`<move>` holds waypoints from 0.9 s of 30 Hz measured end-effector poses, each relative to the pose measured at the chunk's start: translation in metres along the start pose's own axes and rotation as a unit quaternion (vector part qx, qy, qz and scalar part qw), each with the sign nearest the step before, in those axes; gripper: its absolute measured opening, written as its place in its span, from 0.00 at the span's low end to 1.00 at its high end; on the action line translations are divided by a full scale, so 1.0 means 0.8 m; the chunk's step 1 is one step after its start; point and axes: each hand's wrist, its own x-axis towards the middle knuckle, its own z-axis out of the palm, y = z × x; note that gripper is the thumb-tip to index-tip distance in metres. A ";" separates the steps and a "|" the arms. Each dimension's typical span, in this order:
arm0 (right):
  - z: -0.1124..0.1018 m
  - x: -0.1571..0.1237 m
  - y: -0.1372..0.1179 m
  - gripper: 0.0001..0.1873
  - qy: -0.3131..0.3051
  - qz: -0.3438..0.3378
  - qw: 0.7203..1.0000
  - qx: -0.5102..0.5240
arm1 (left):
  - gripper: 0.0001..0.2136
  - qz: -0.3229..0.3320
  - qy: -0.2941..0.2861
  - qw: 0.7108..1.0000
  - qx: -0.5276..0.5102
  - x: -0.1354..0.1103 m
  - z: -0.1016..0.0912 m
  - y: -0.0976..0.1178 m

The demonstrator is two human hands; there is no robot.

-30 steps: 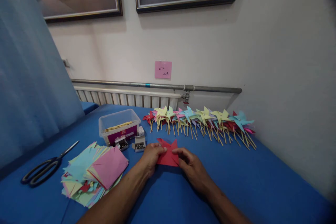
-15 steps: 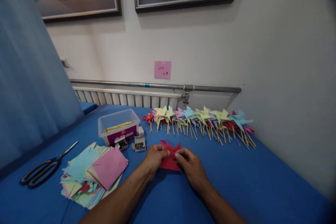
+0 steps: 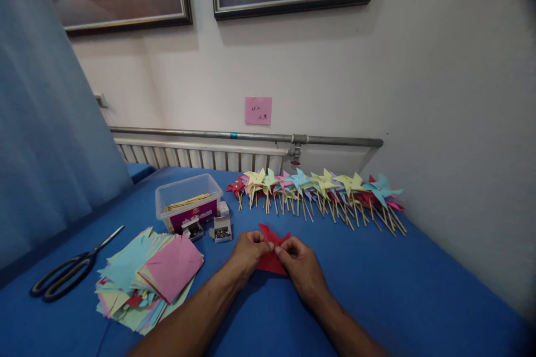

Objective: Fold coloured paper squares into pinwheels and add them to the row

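Both my hands pinch one piece of red paper [image 3: 271, 264] over the blue cloth, its corners partly folded in toward the middle and two points sticking up. My left hand [image 3: 250, 251] is closed on the paper's left side, the thumb pressing near its centre. On the other side, my right hand [image 3: 298, 263] grips a corner between thumb and fingers, close to the left thumb. Just beyond my left hand stands a small open box of metal pins [image 3: 222, 231]. Fingers hide part of the folds.
Left of my arms lies a pile of coloured paper squares [image 3: 173, 268], with black-handled scissors [image 3: 75, 269] beyond it. A clear plastic tub [image 3: 167, 192] holds thin sticks. Many finished paper pinwheels [image 3: 324, 183] line the back right. A radiator [image 3: 196, 157] runs along the wall.
My right hand has drawn a little left and down, bringing its fingertips nearer my left thumb at the paper's centre. The red paper has tilted slightly.
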 end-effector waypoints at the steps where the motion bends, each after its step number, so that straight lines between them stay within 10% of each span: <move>1: 0.000 0.000 -0.001 0.12 -0.001 -0.003 1.000 -0.004 | 0.17 0.001 0.001 1.000 0.002 0.000 0.000 0.000; 27: -0.001 0.000 -0.002 0.08 -0.011 -0.005 1.000 -0.019 | 0.15 0.009 0.010 0.998 0.057 -0.001 0.001 0.000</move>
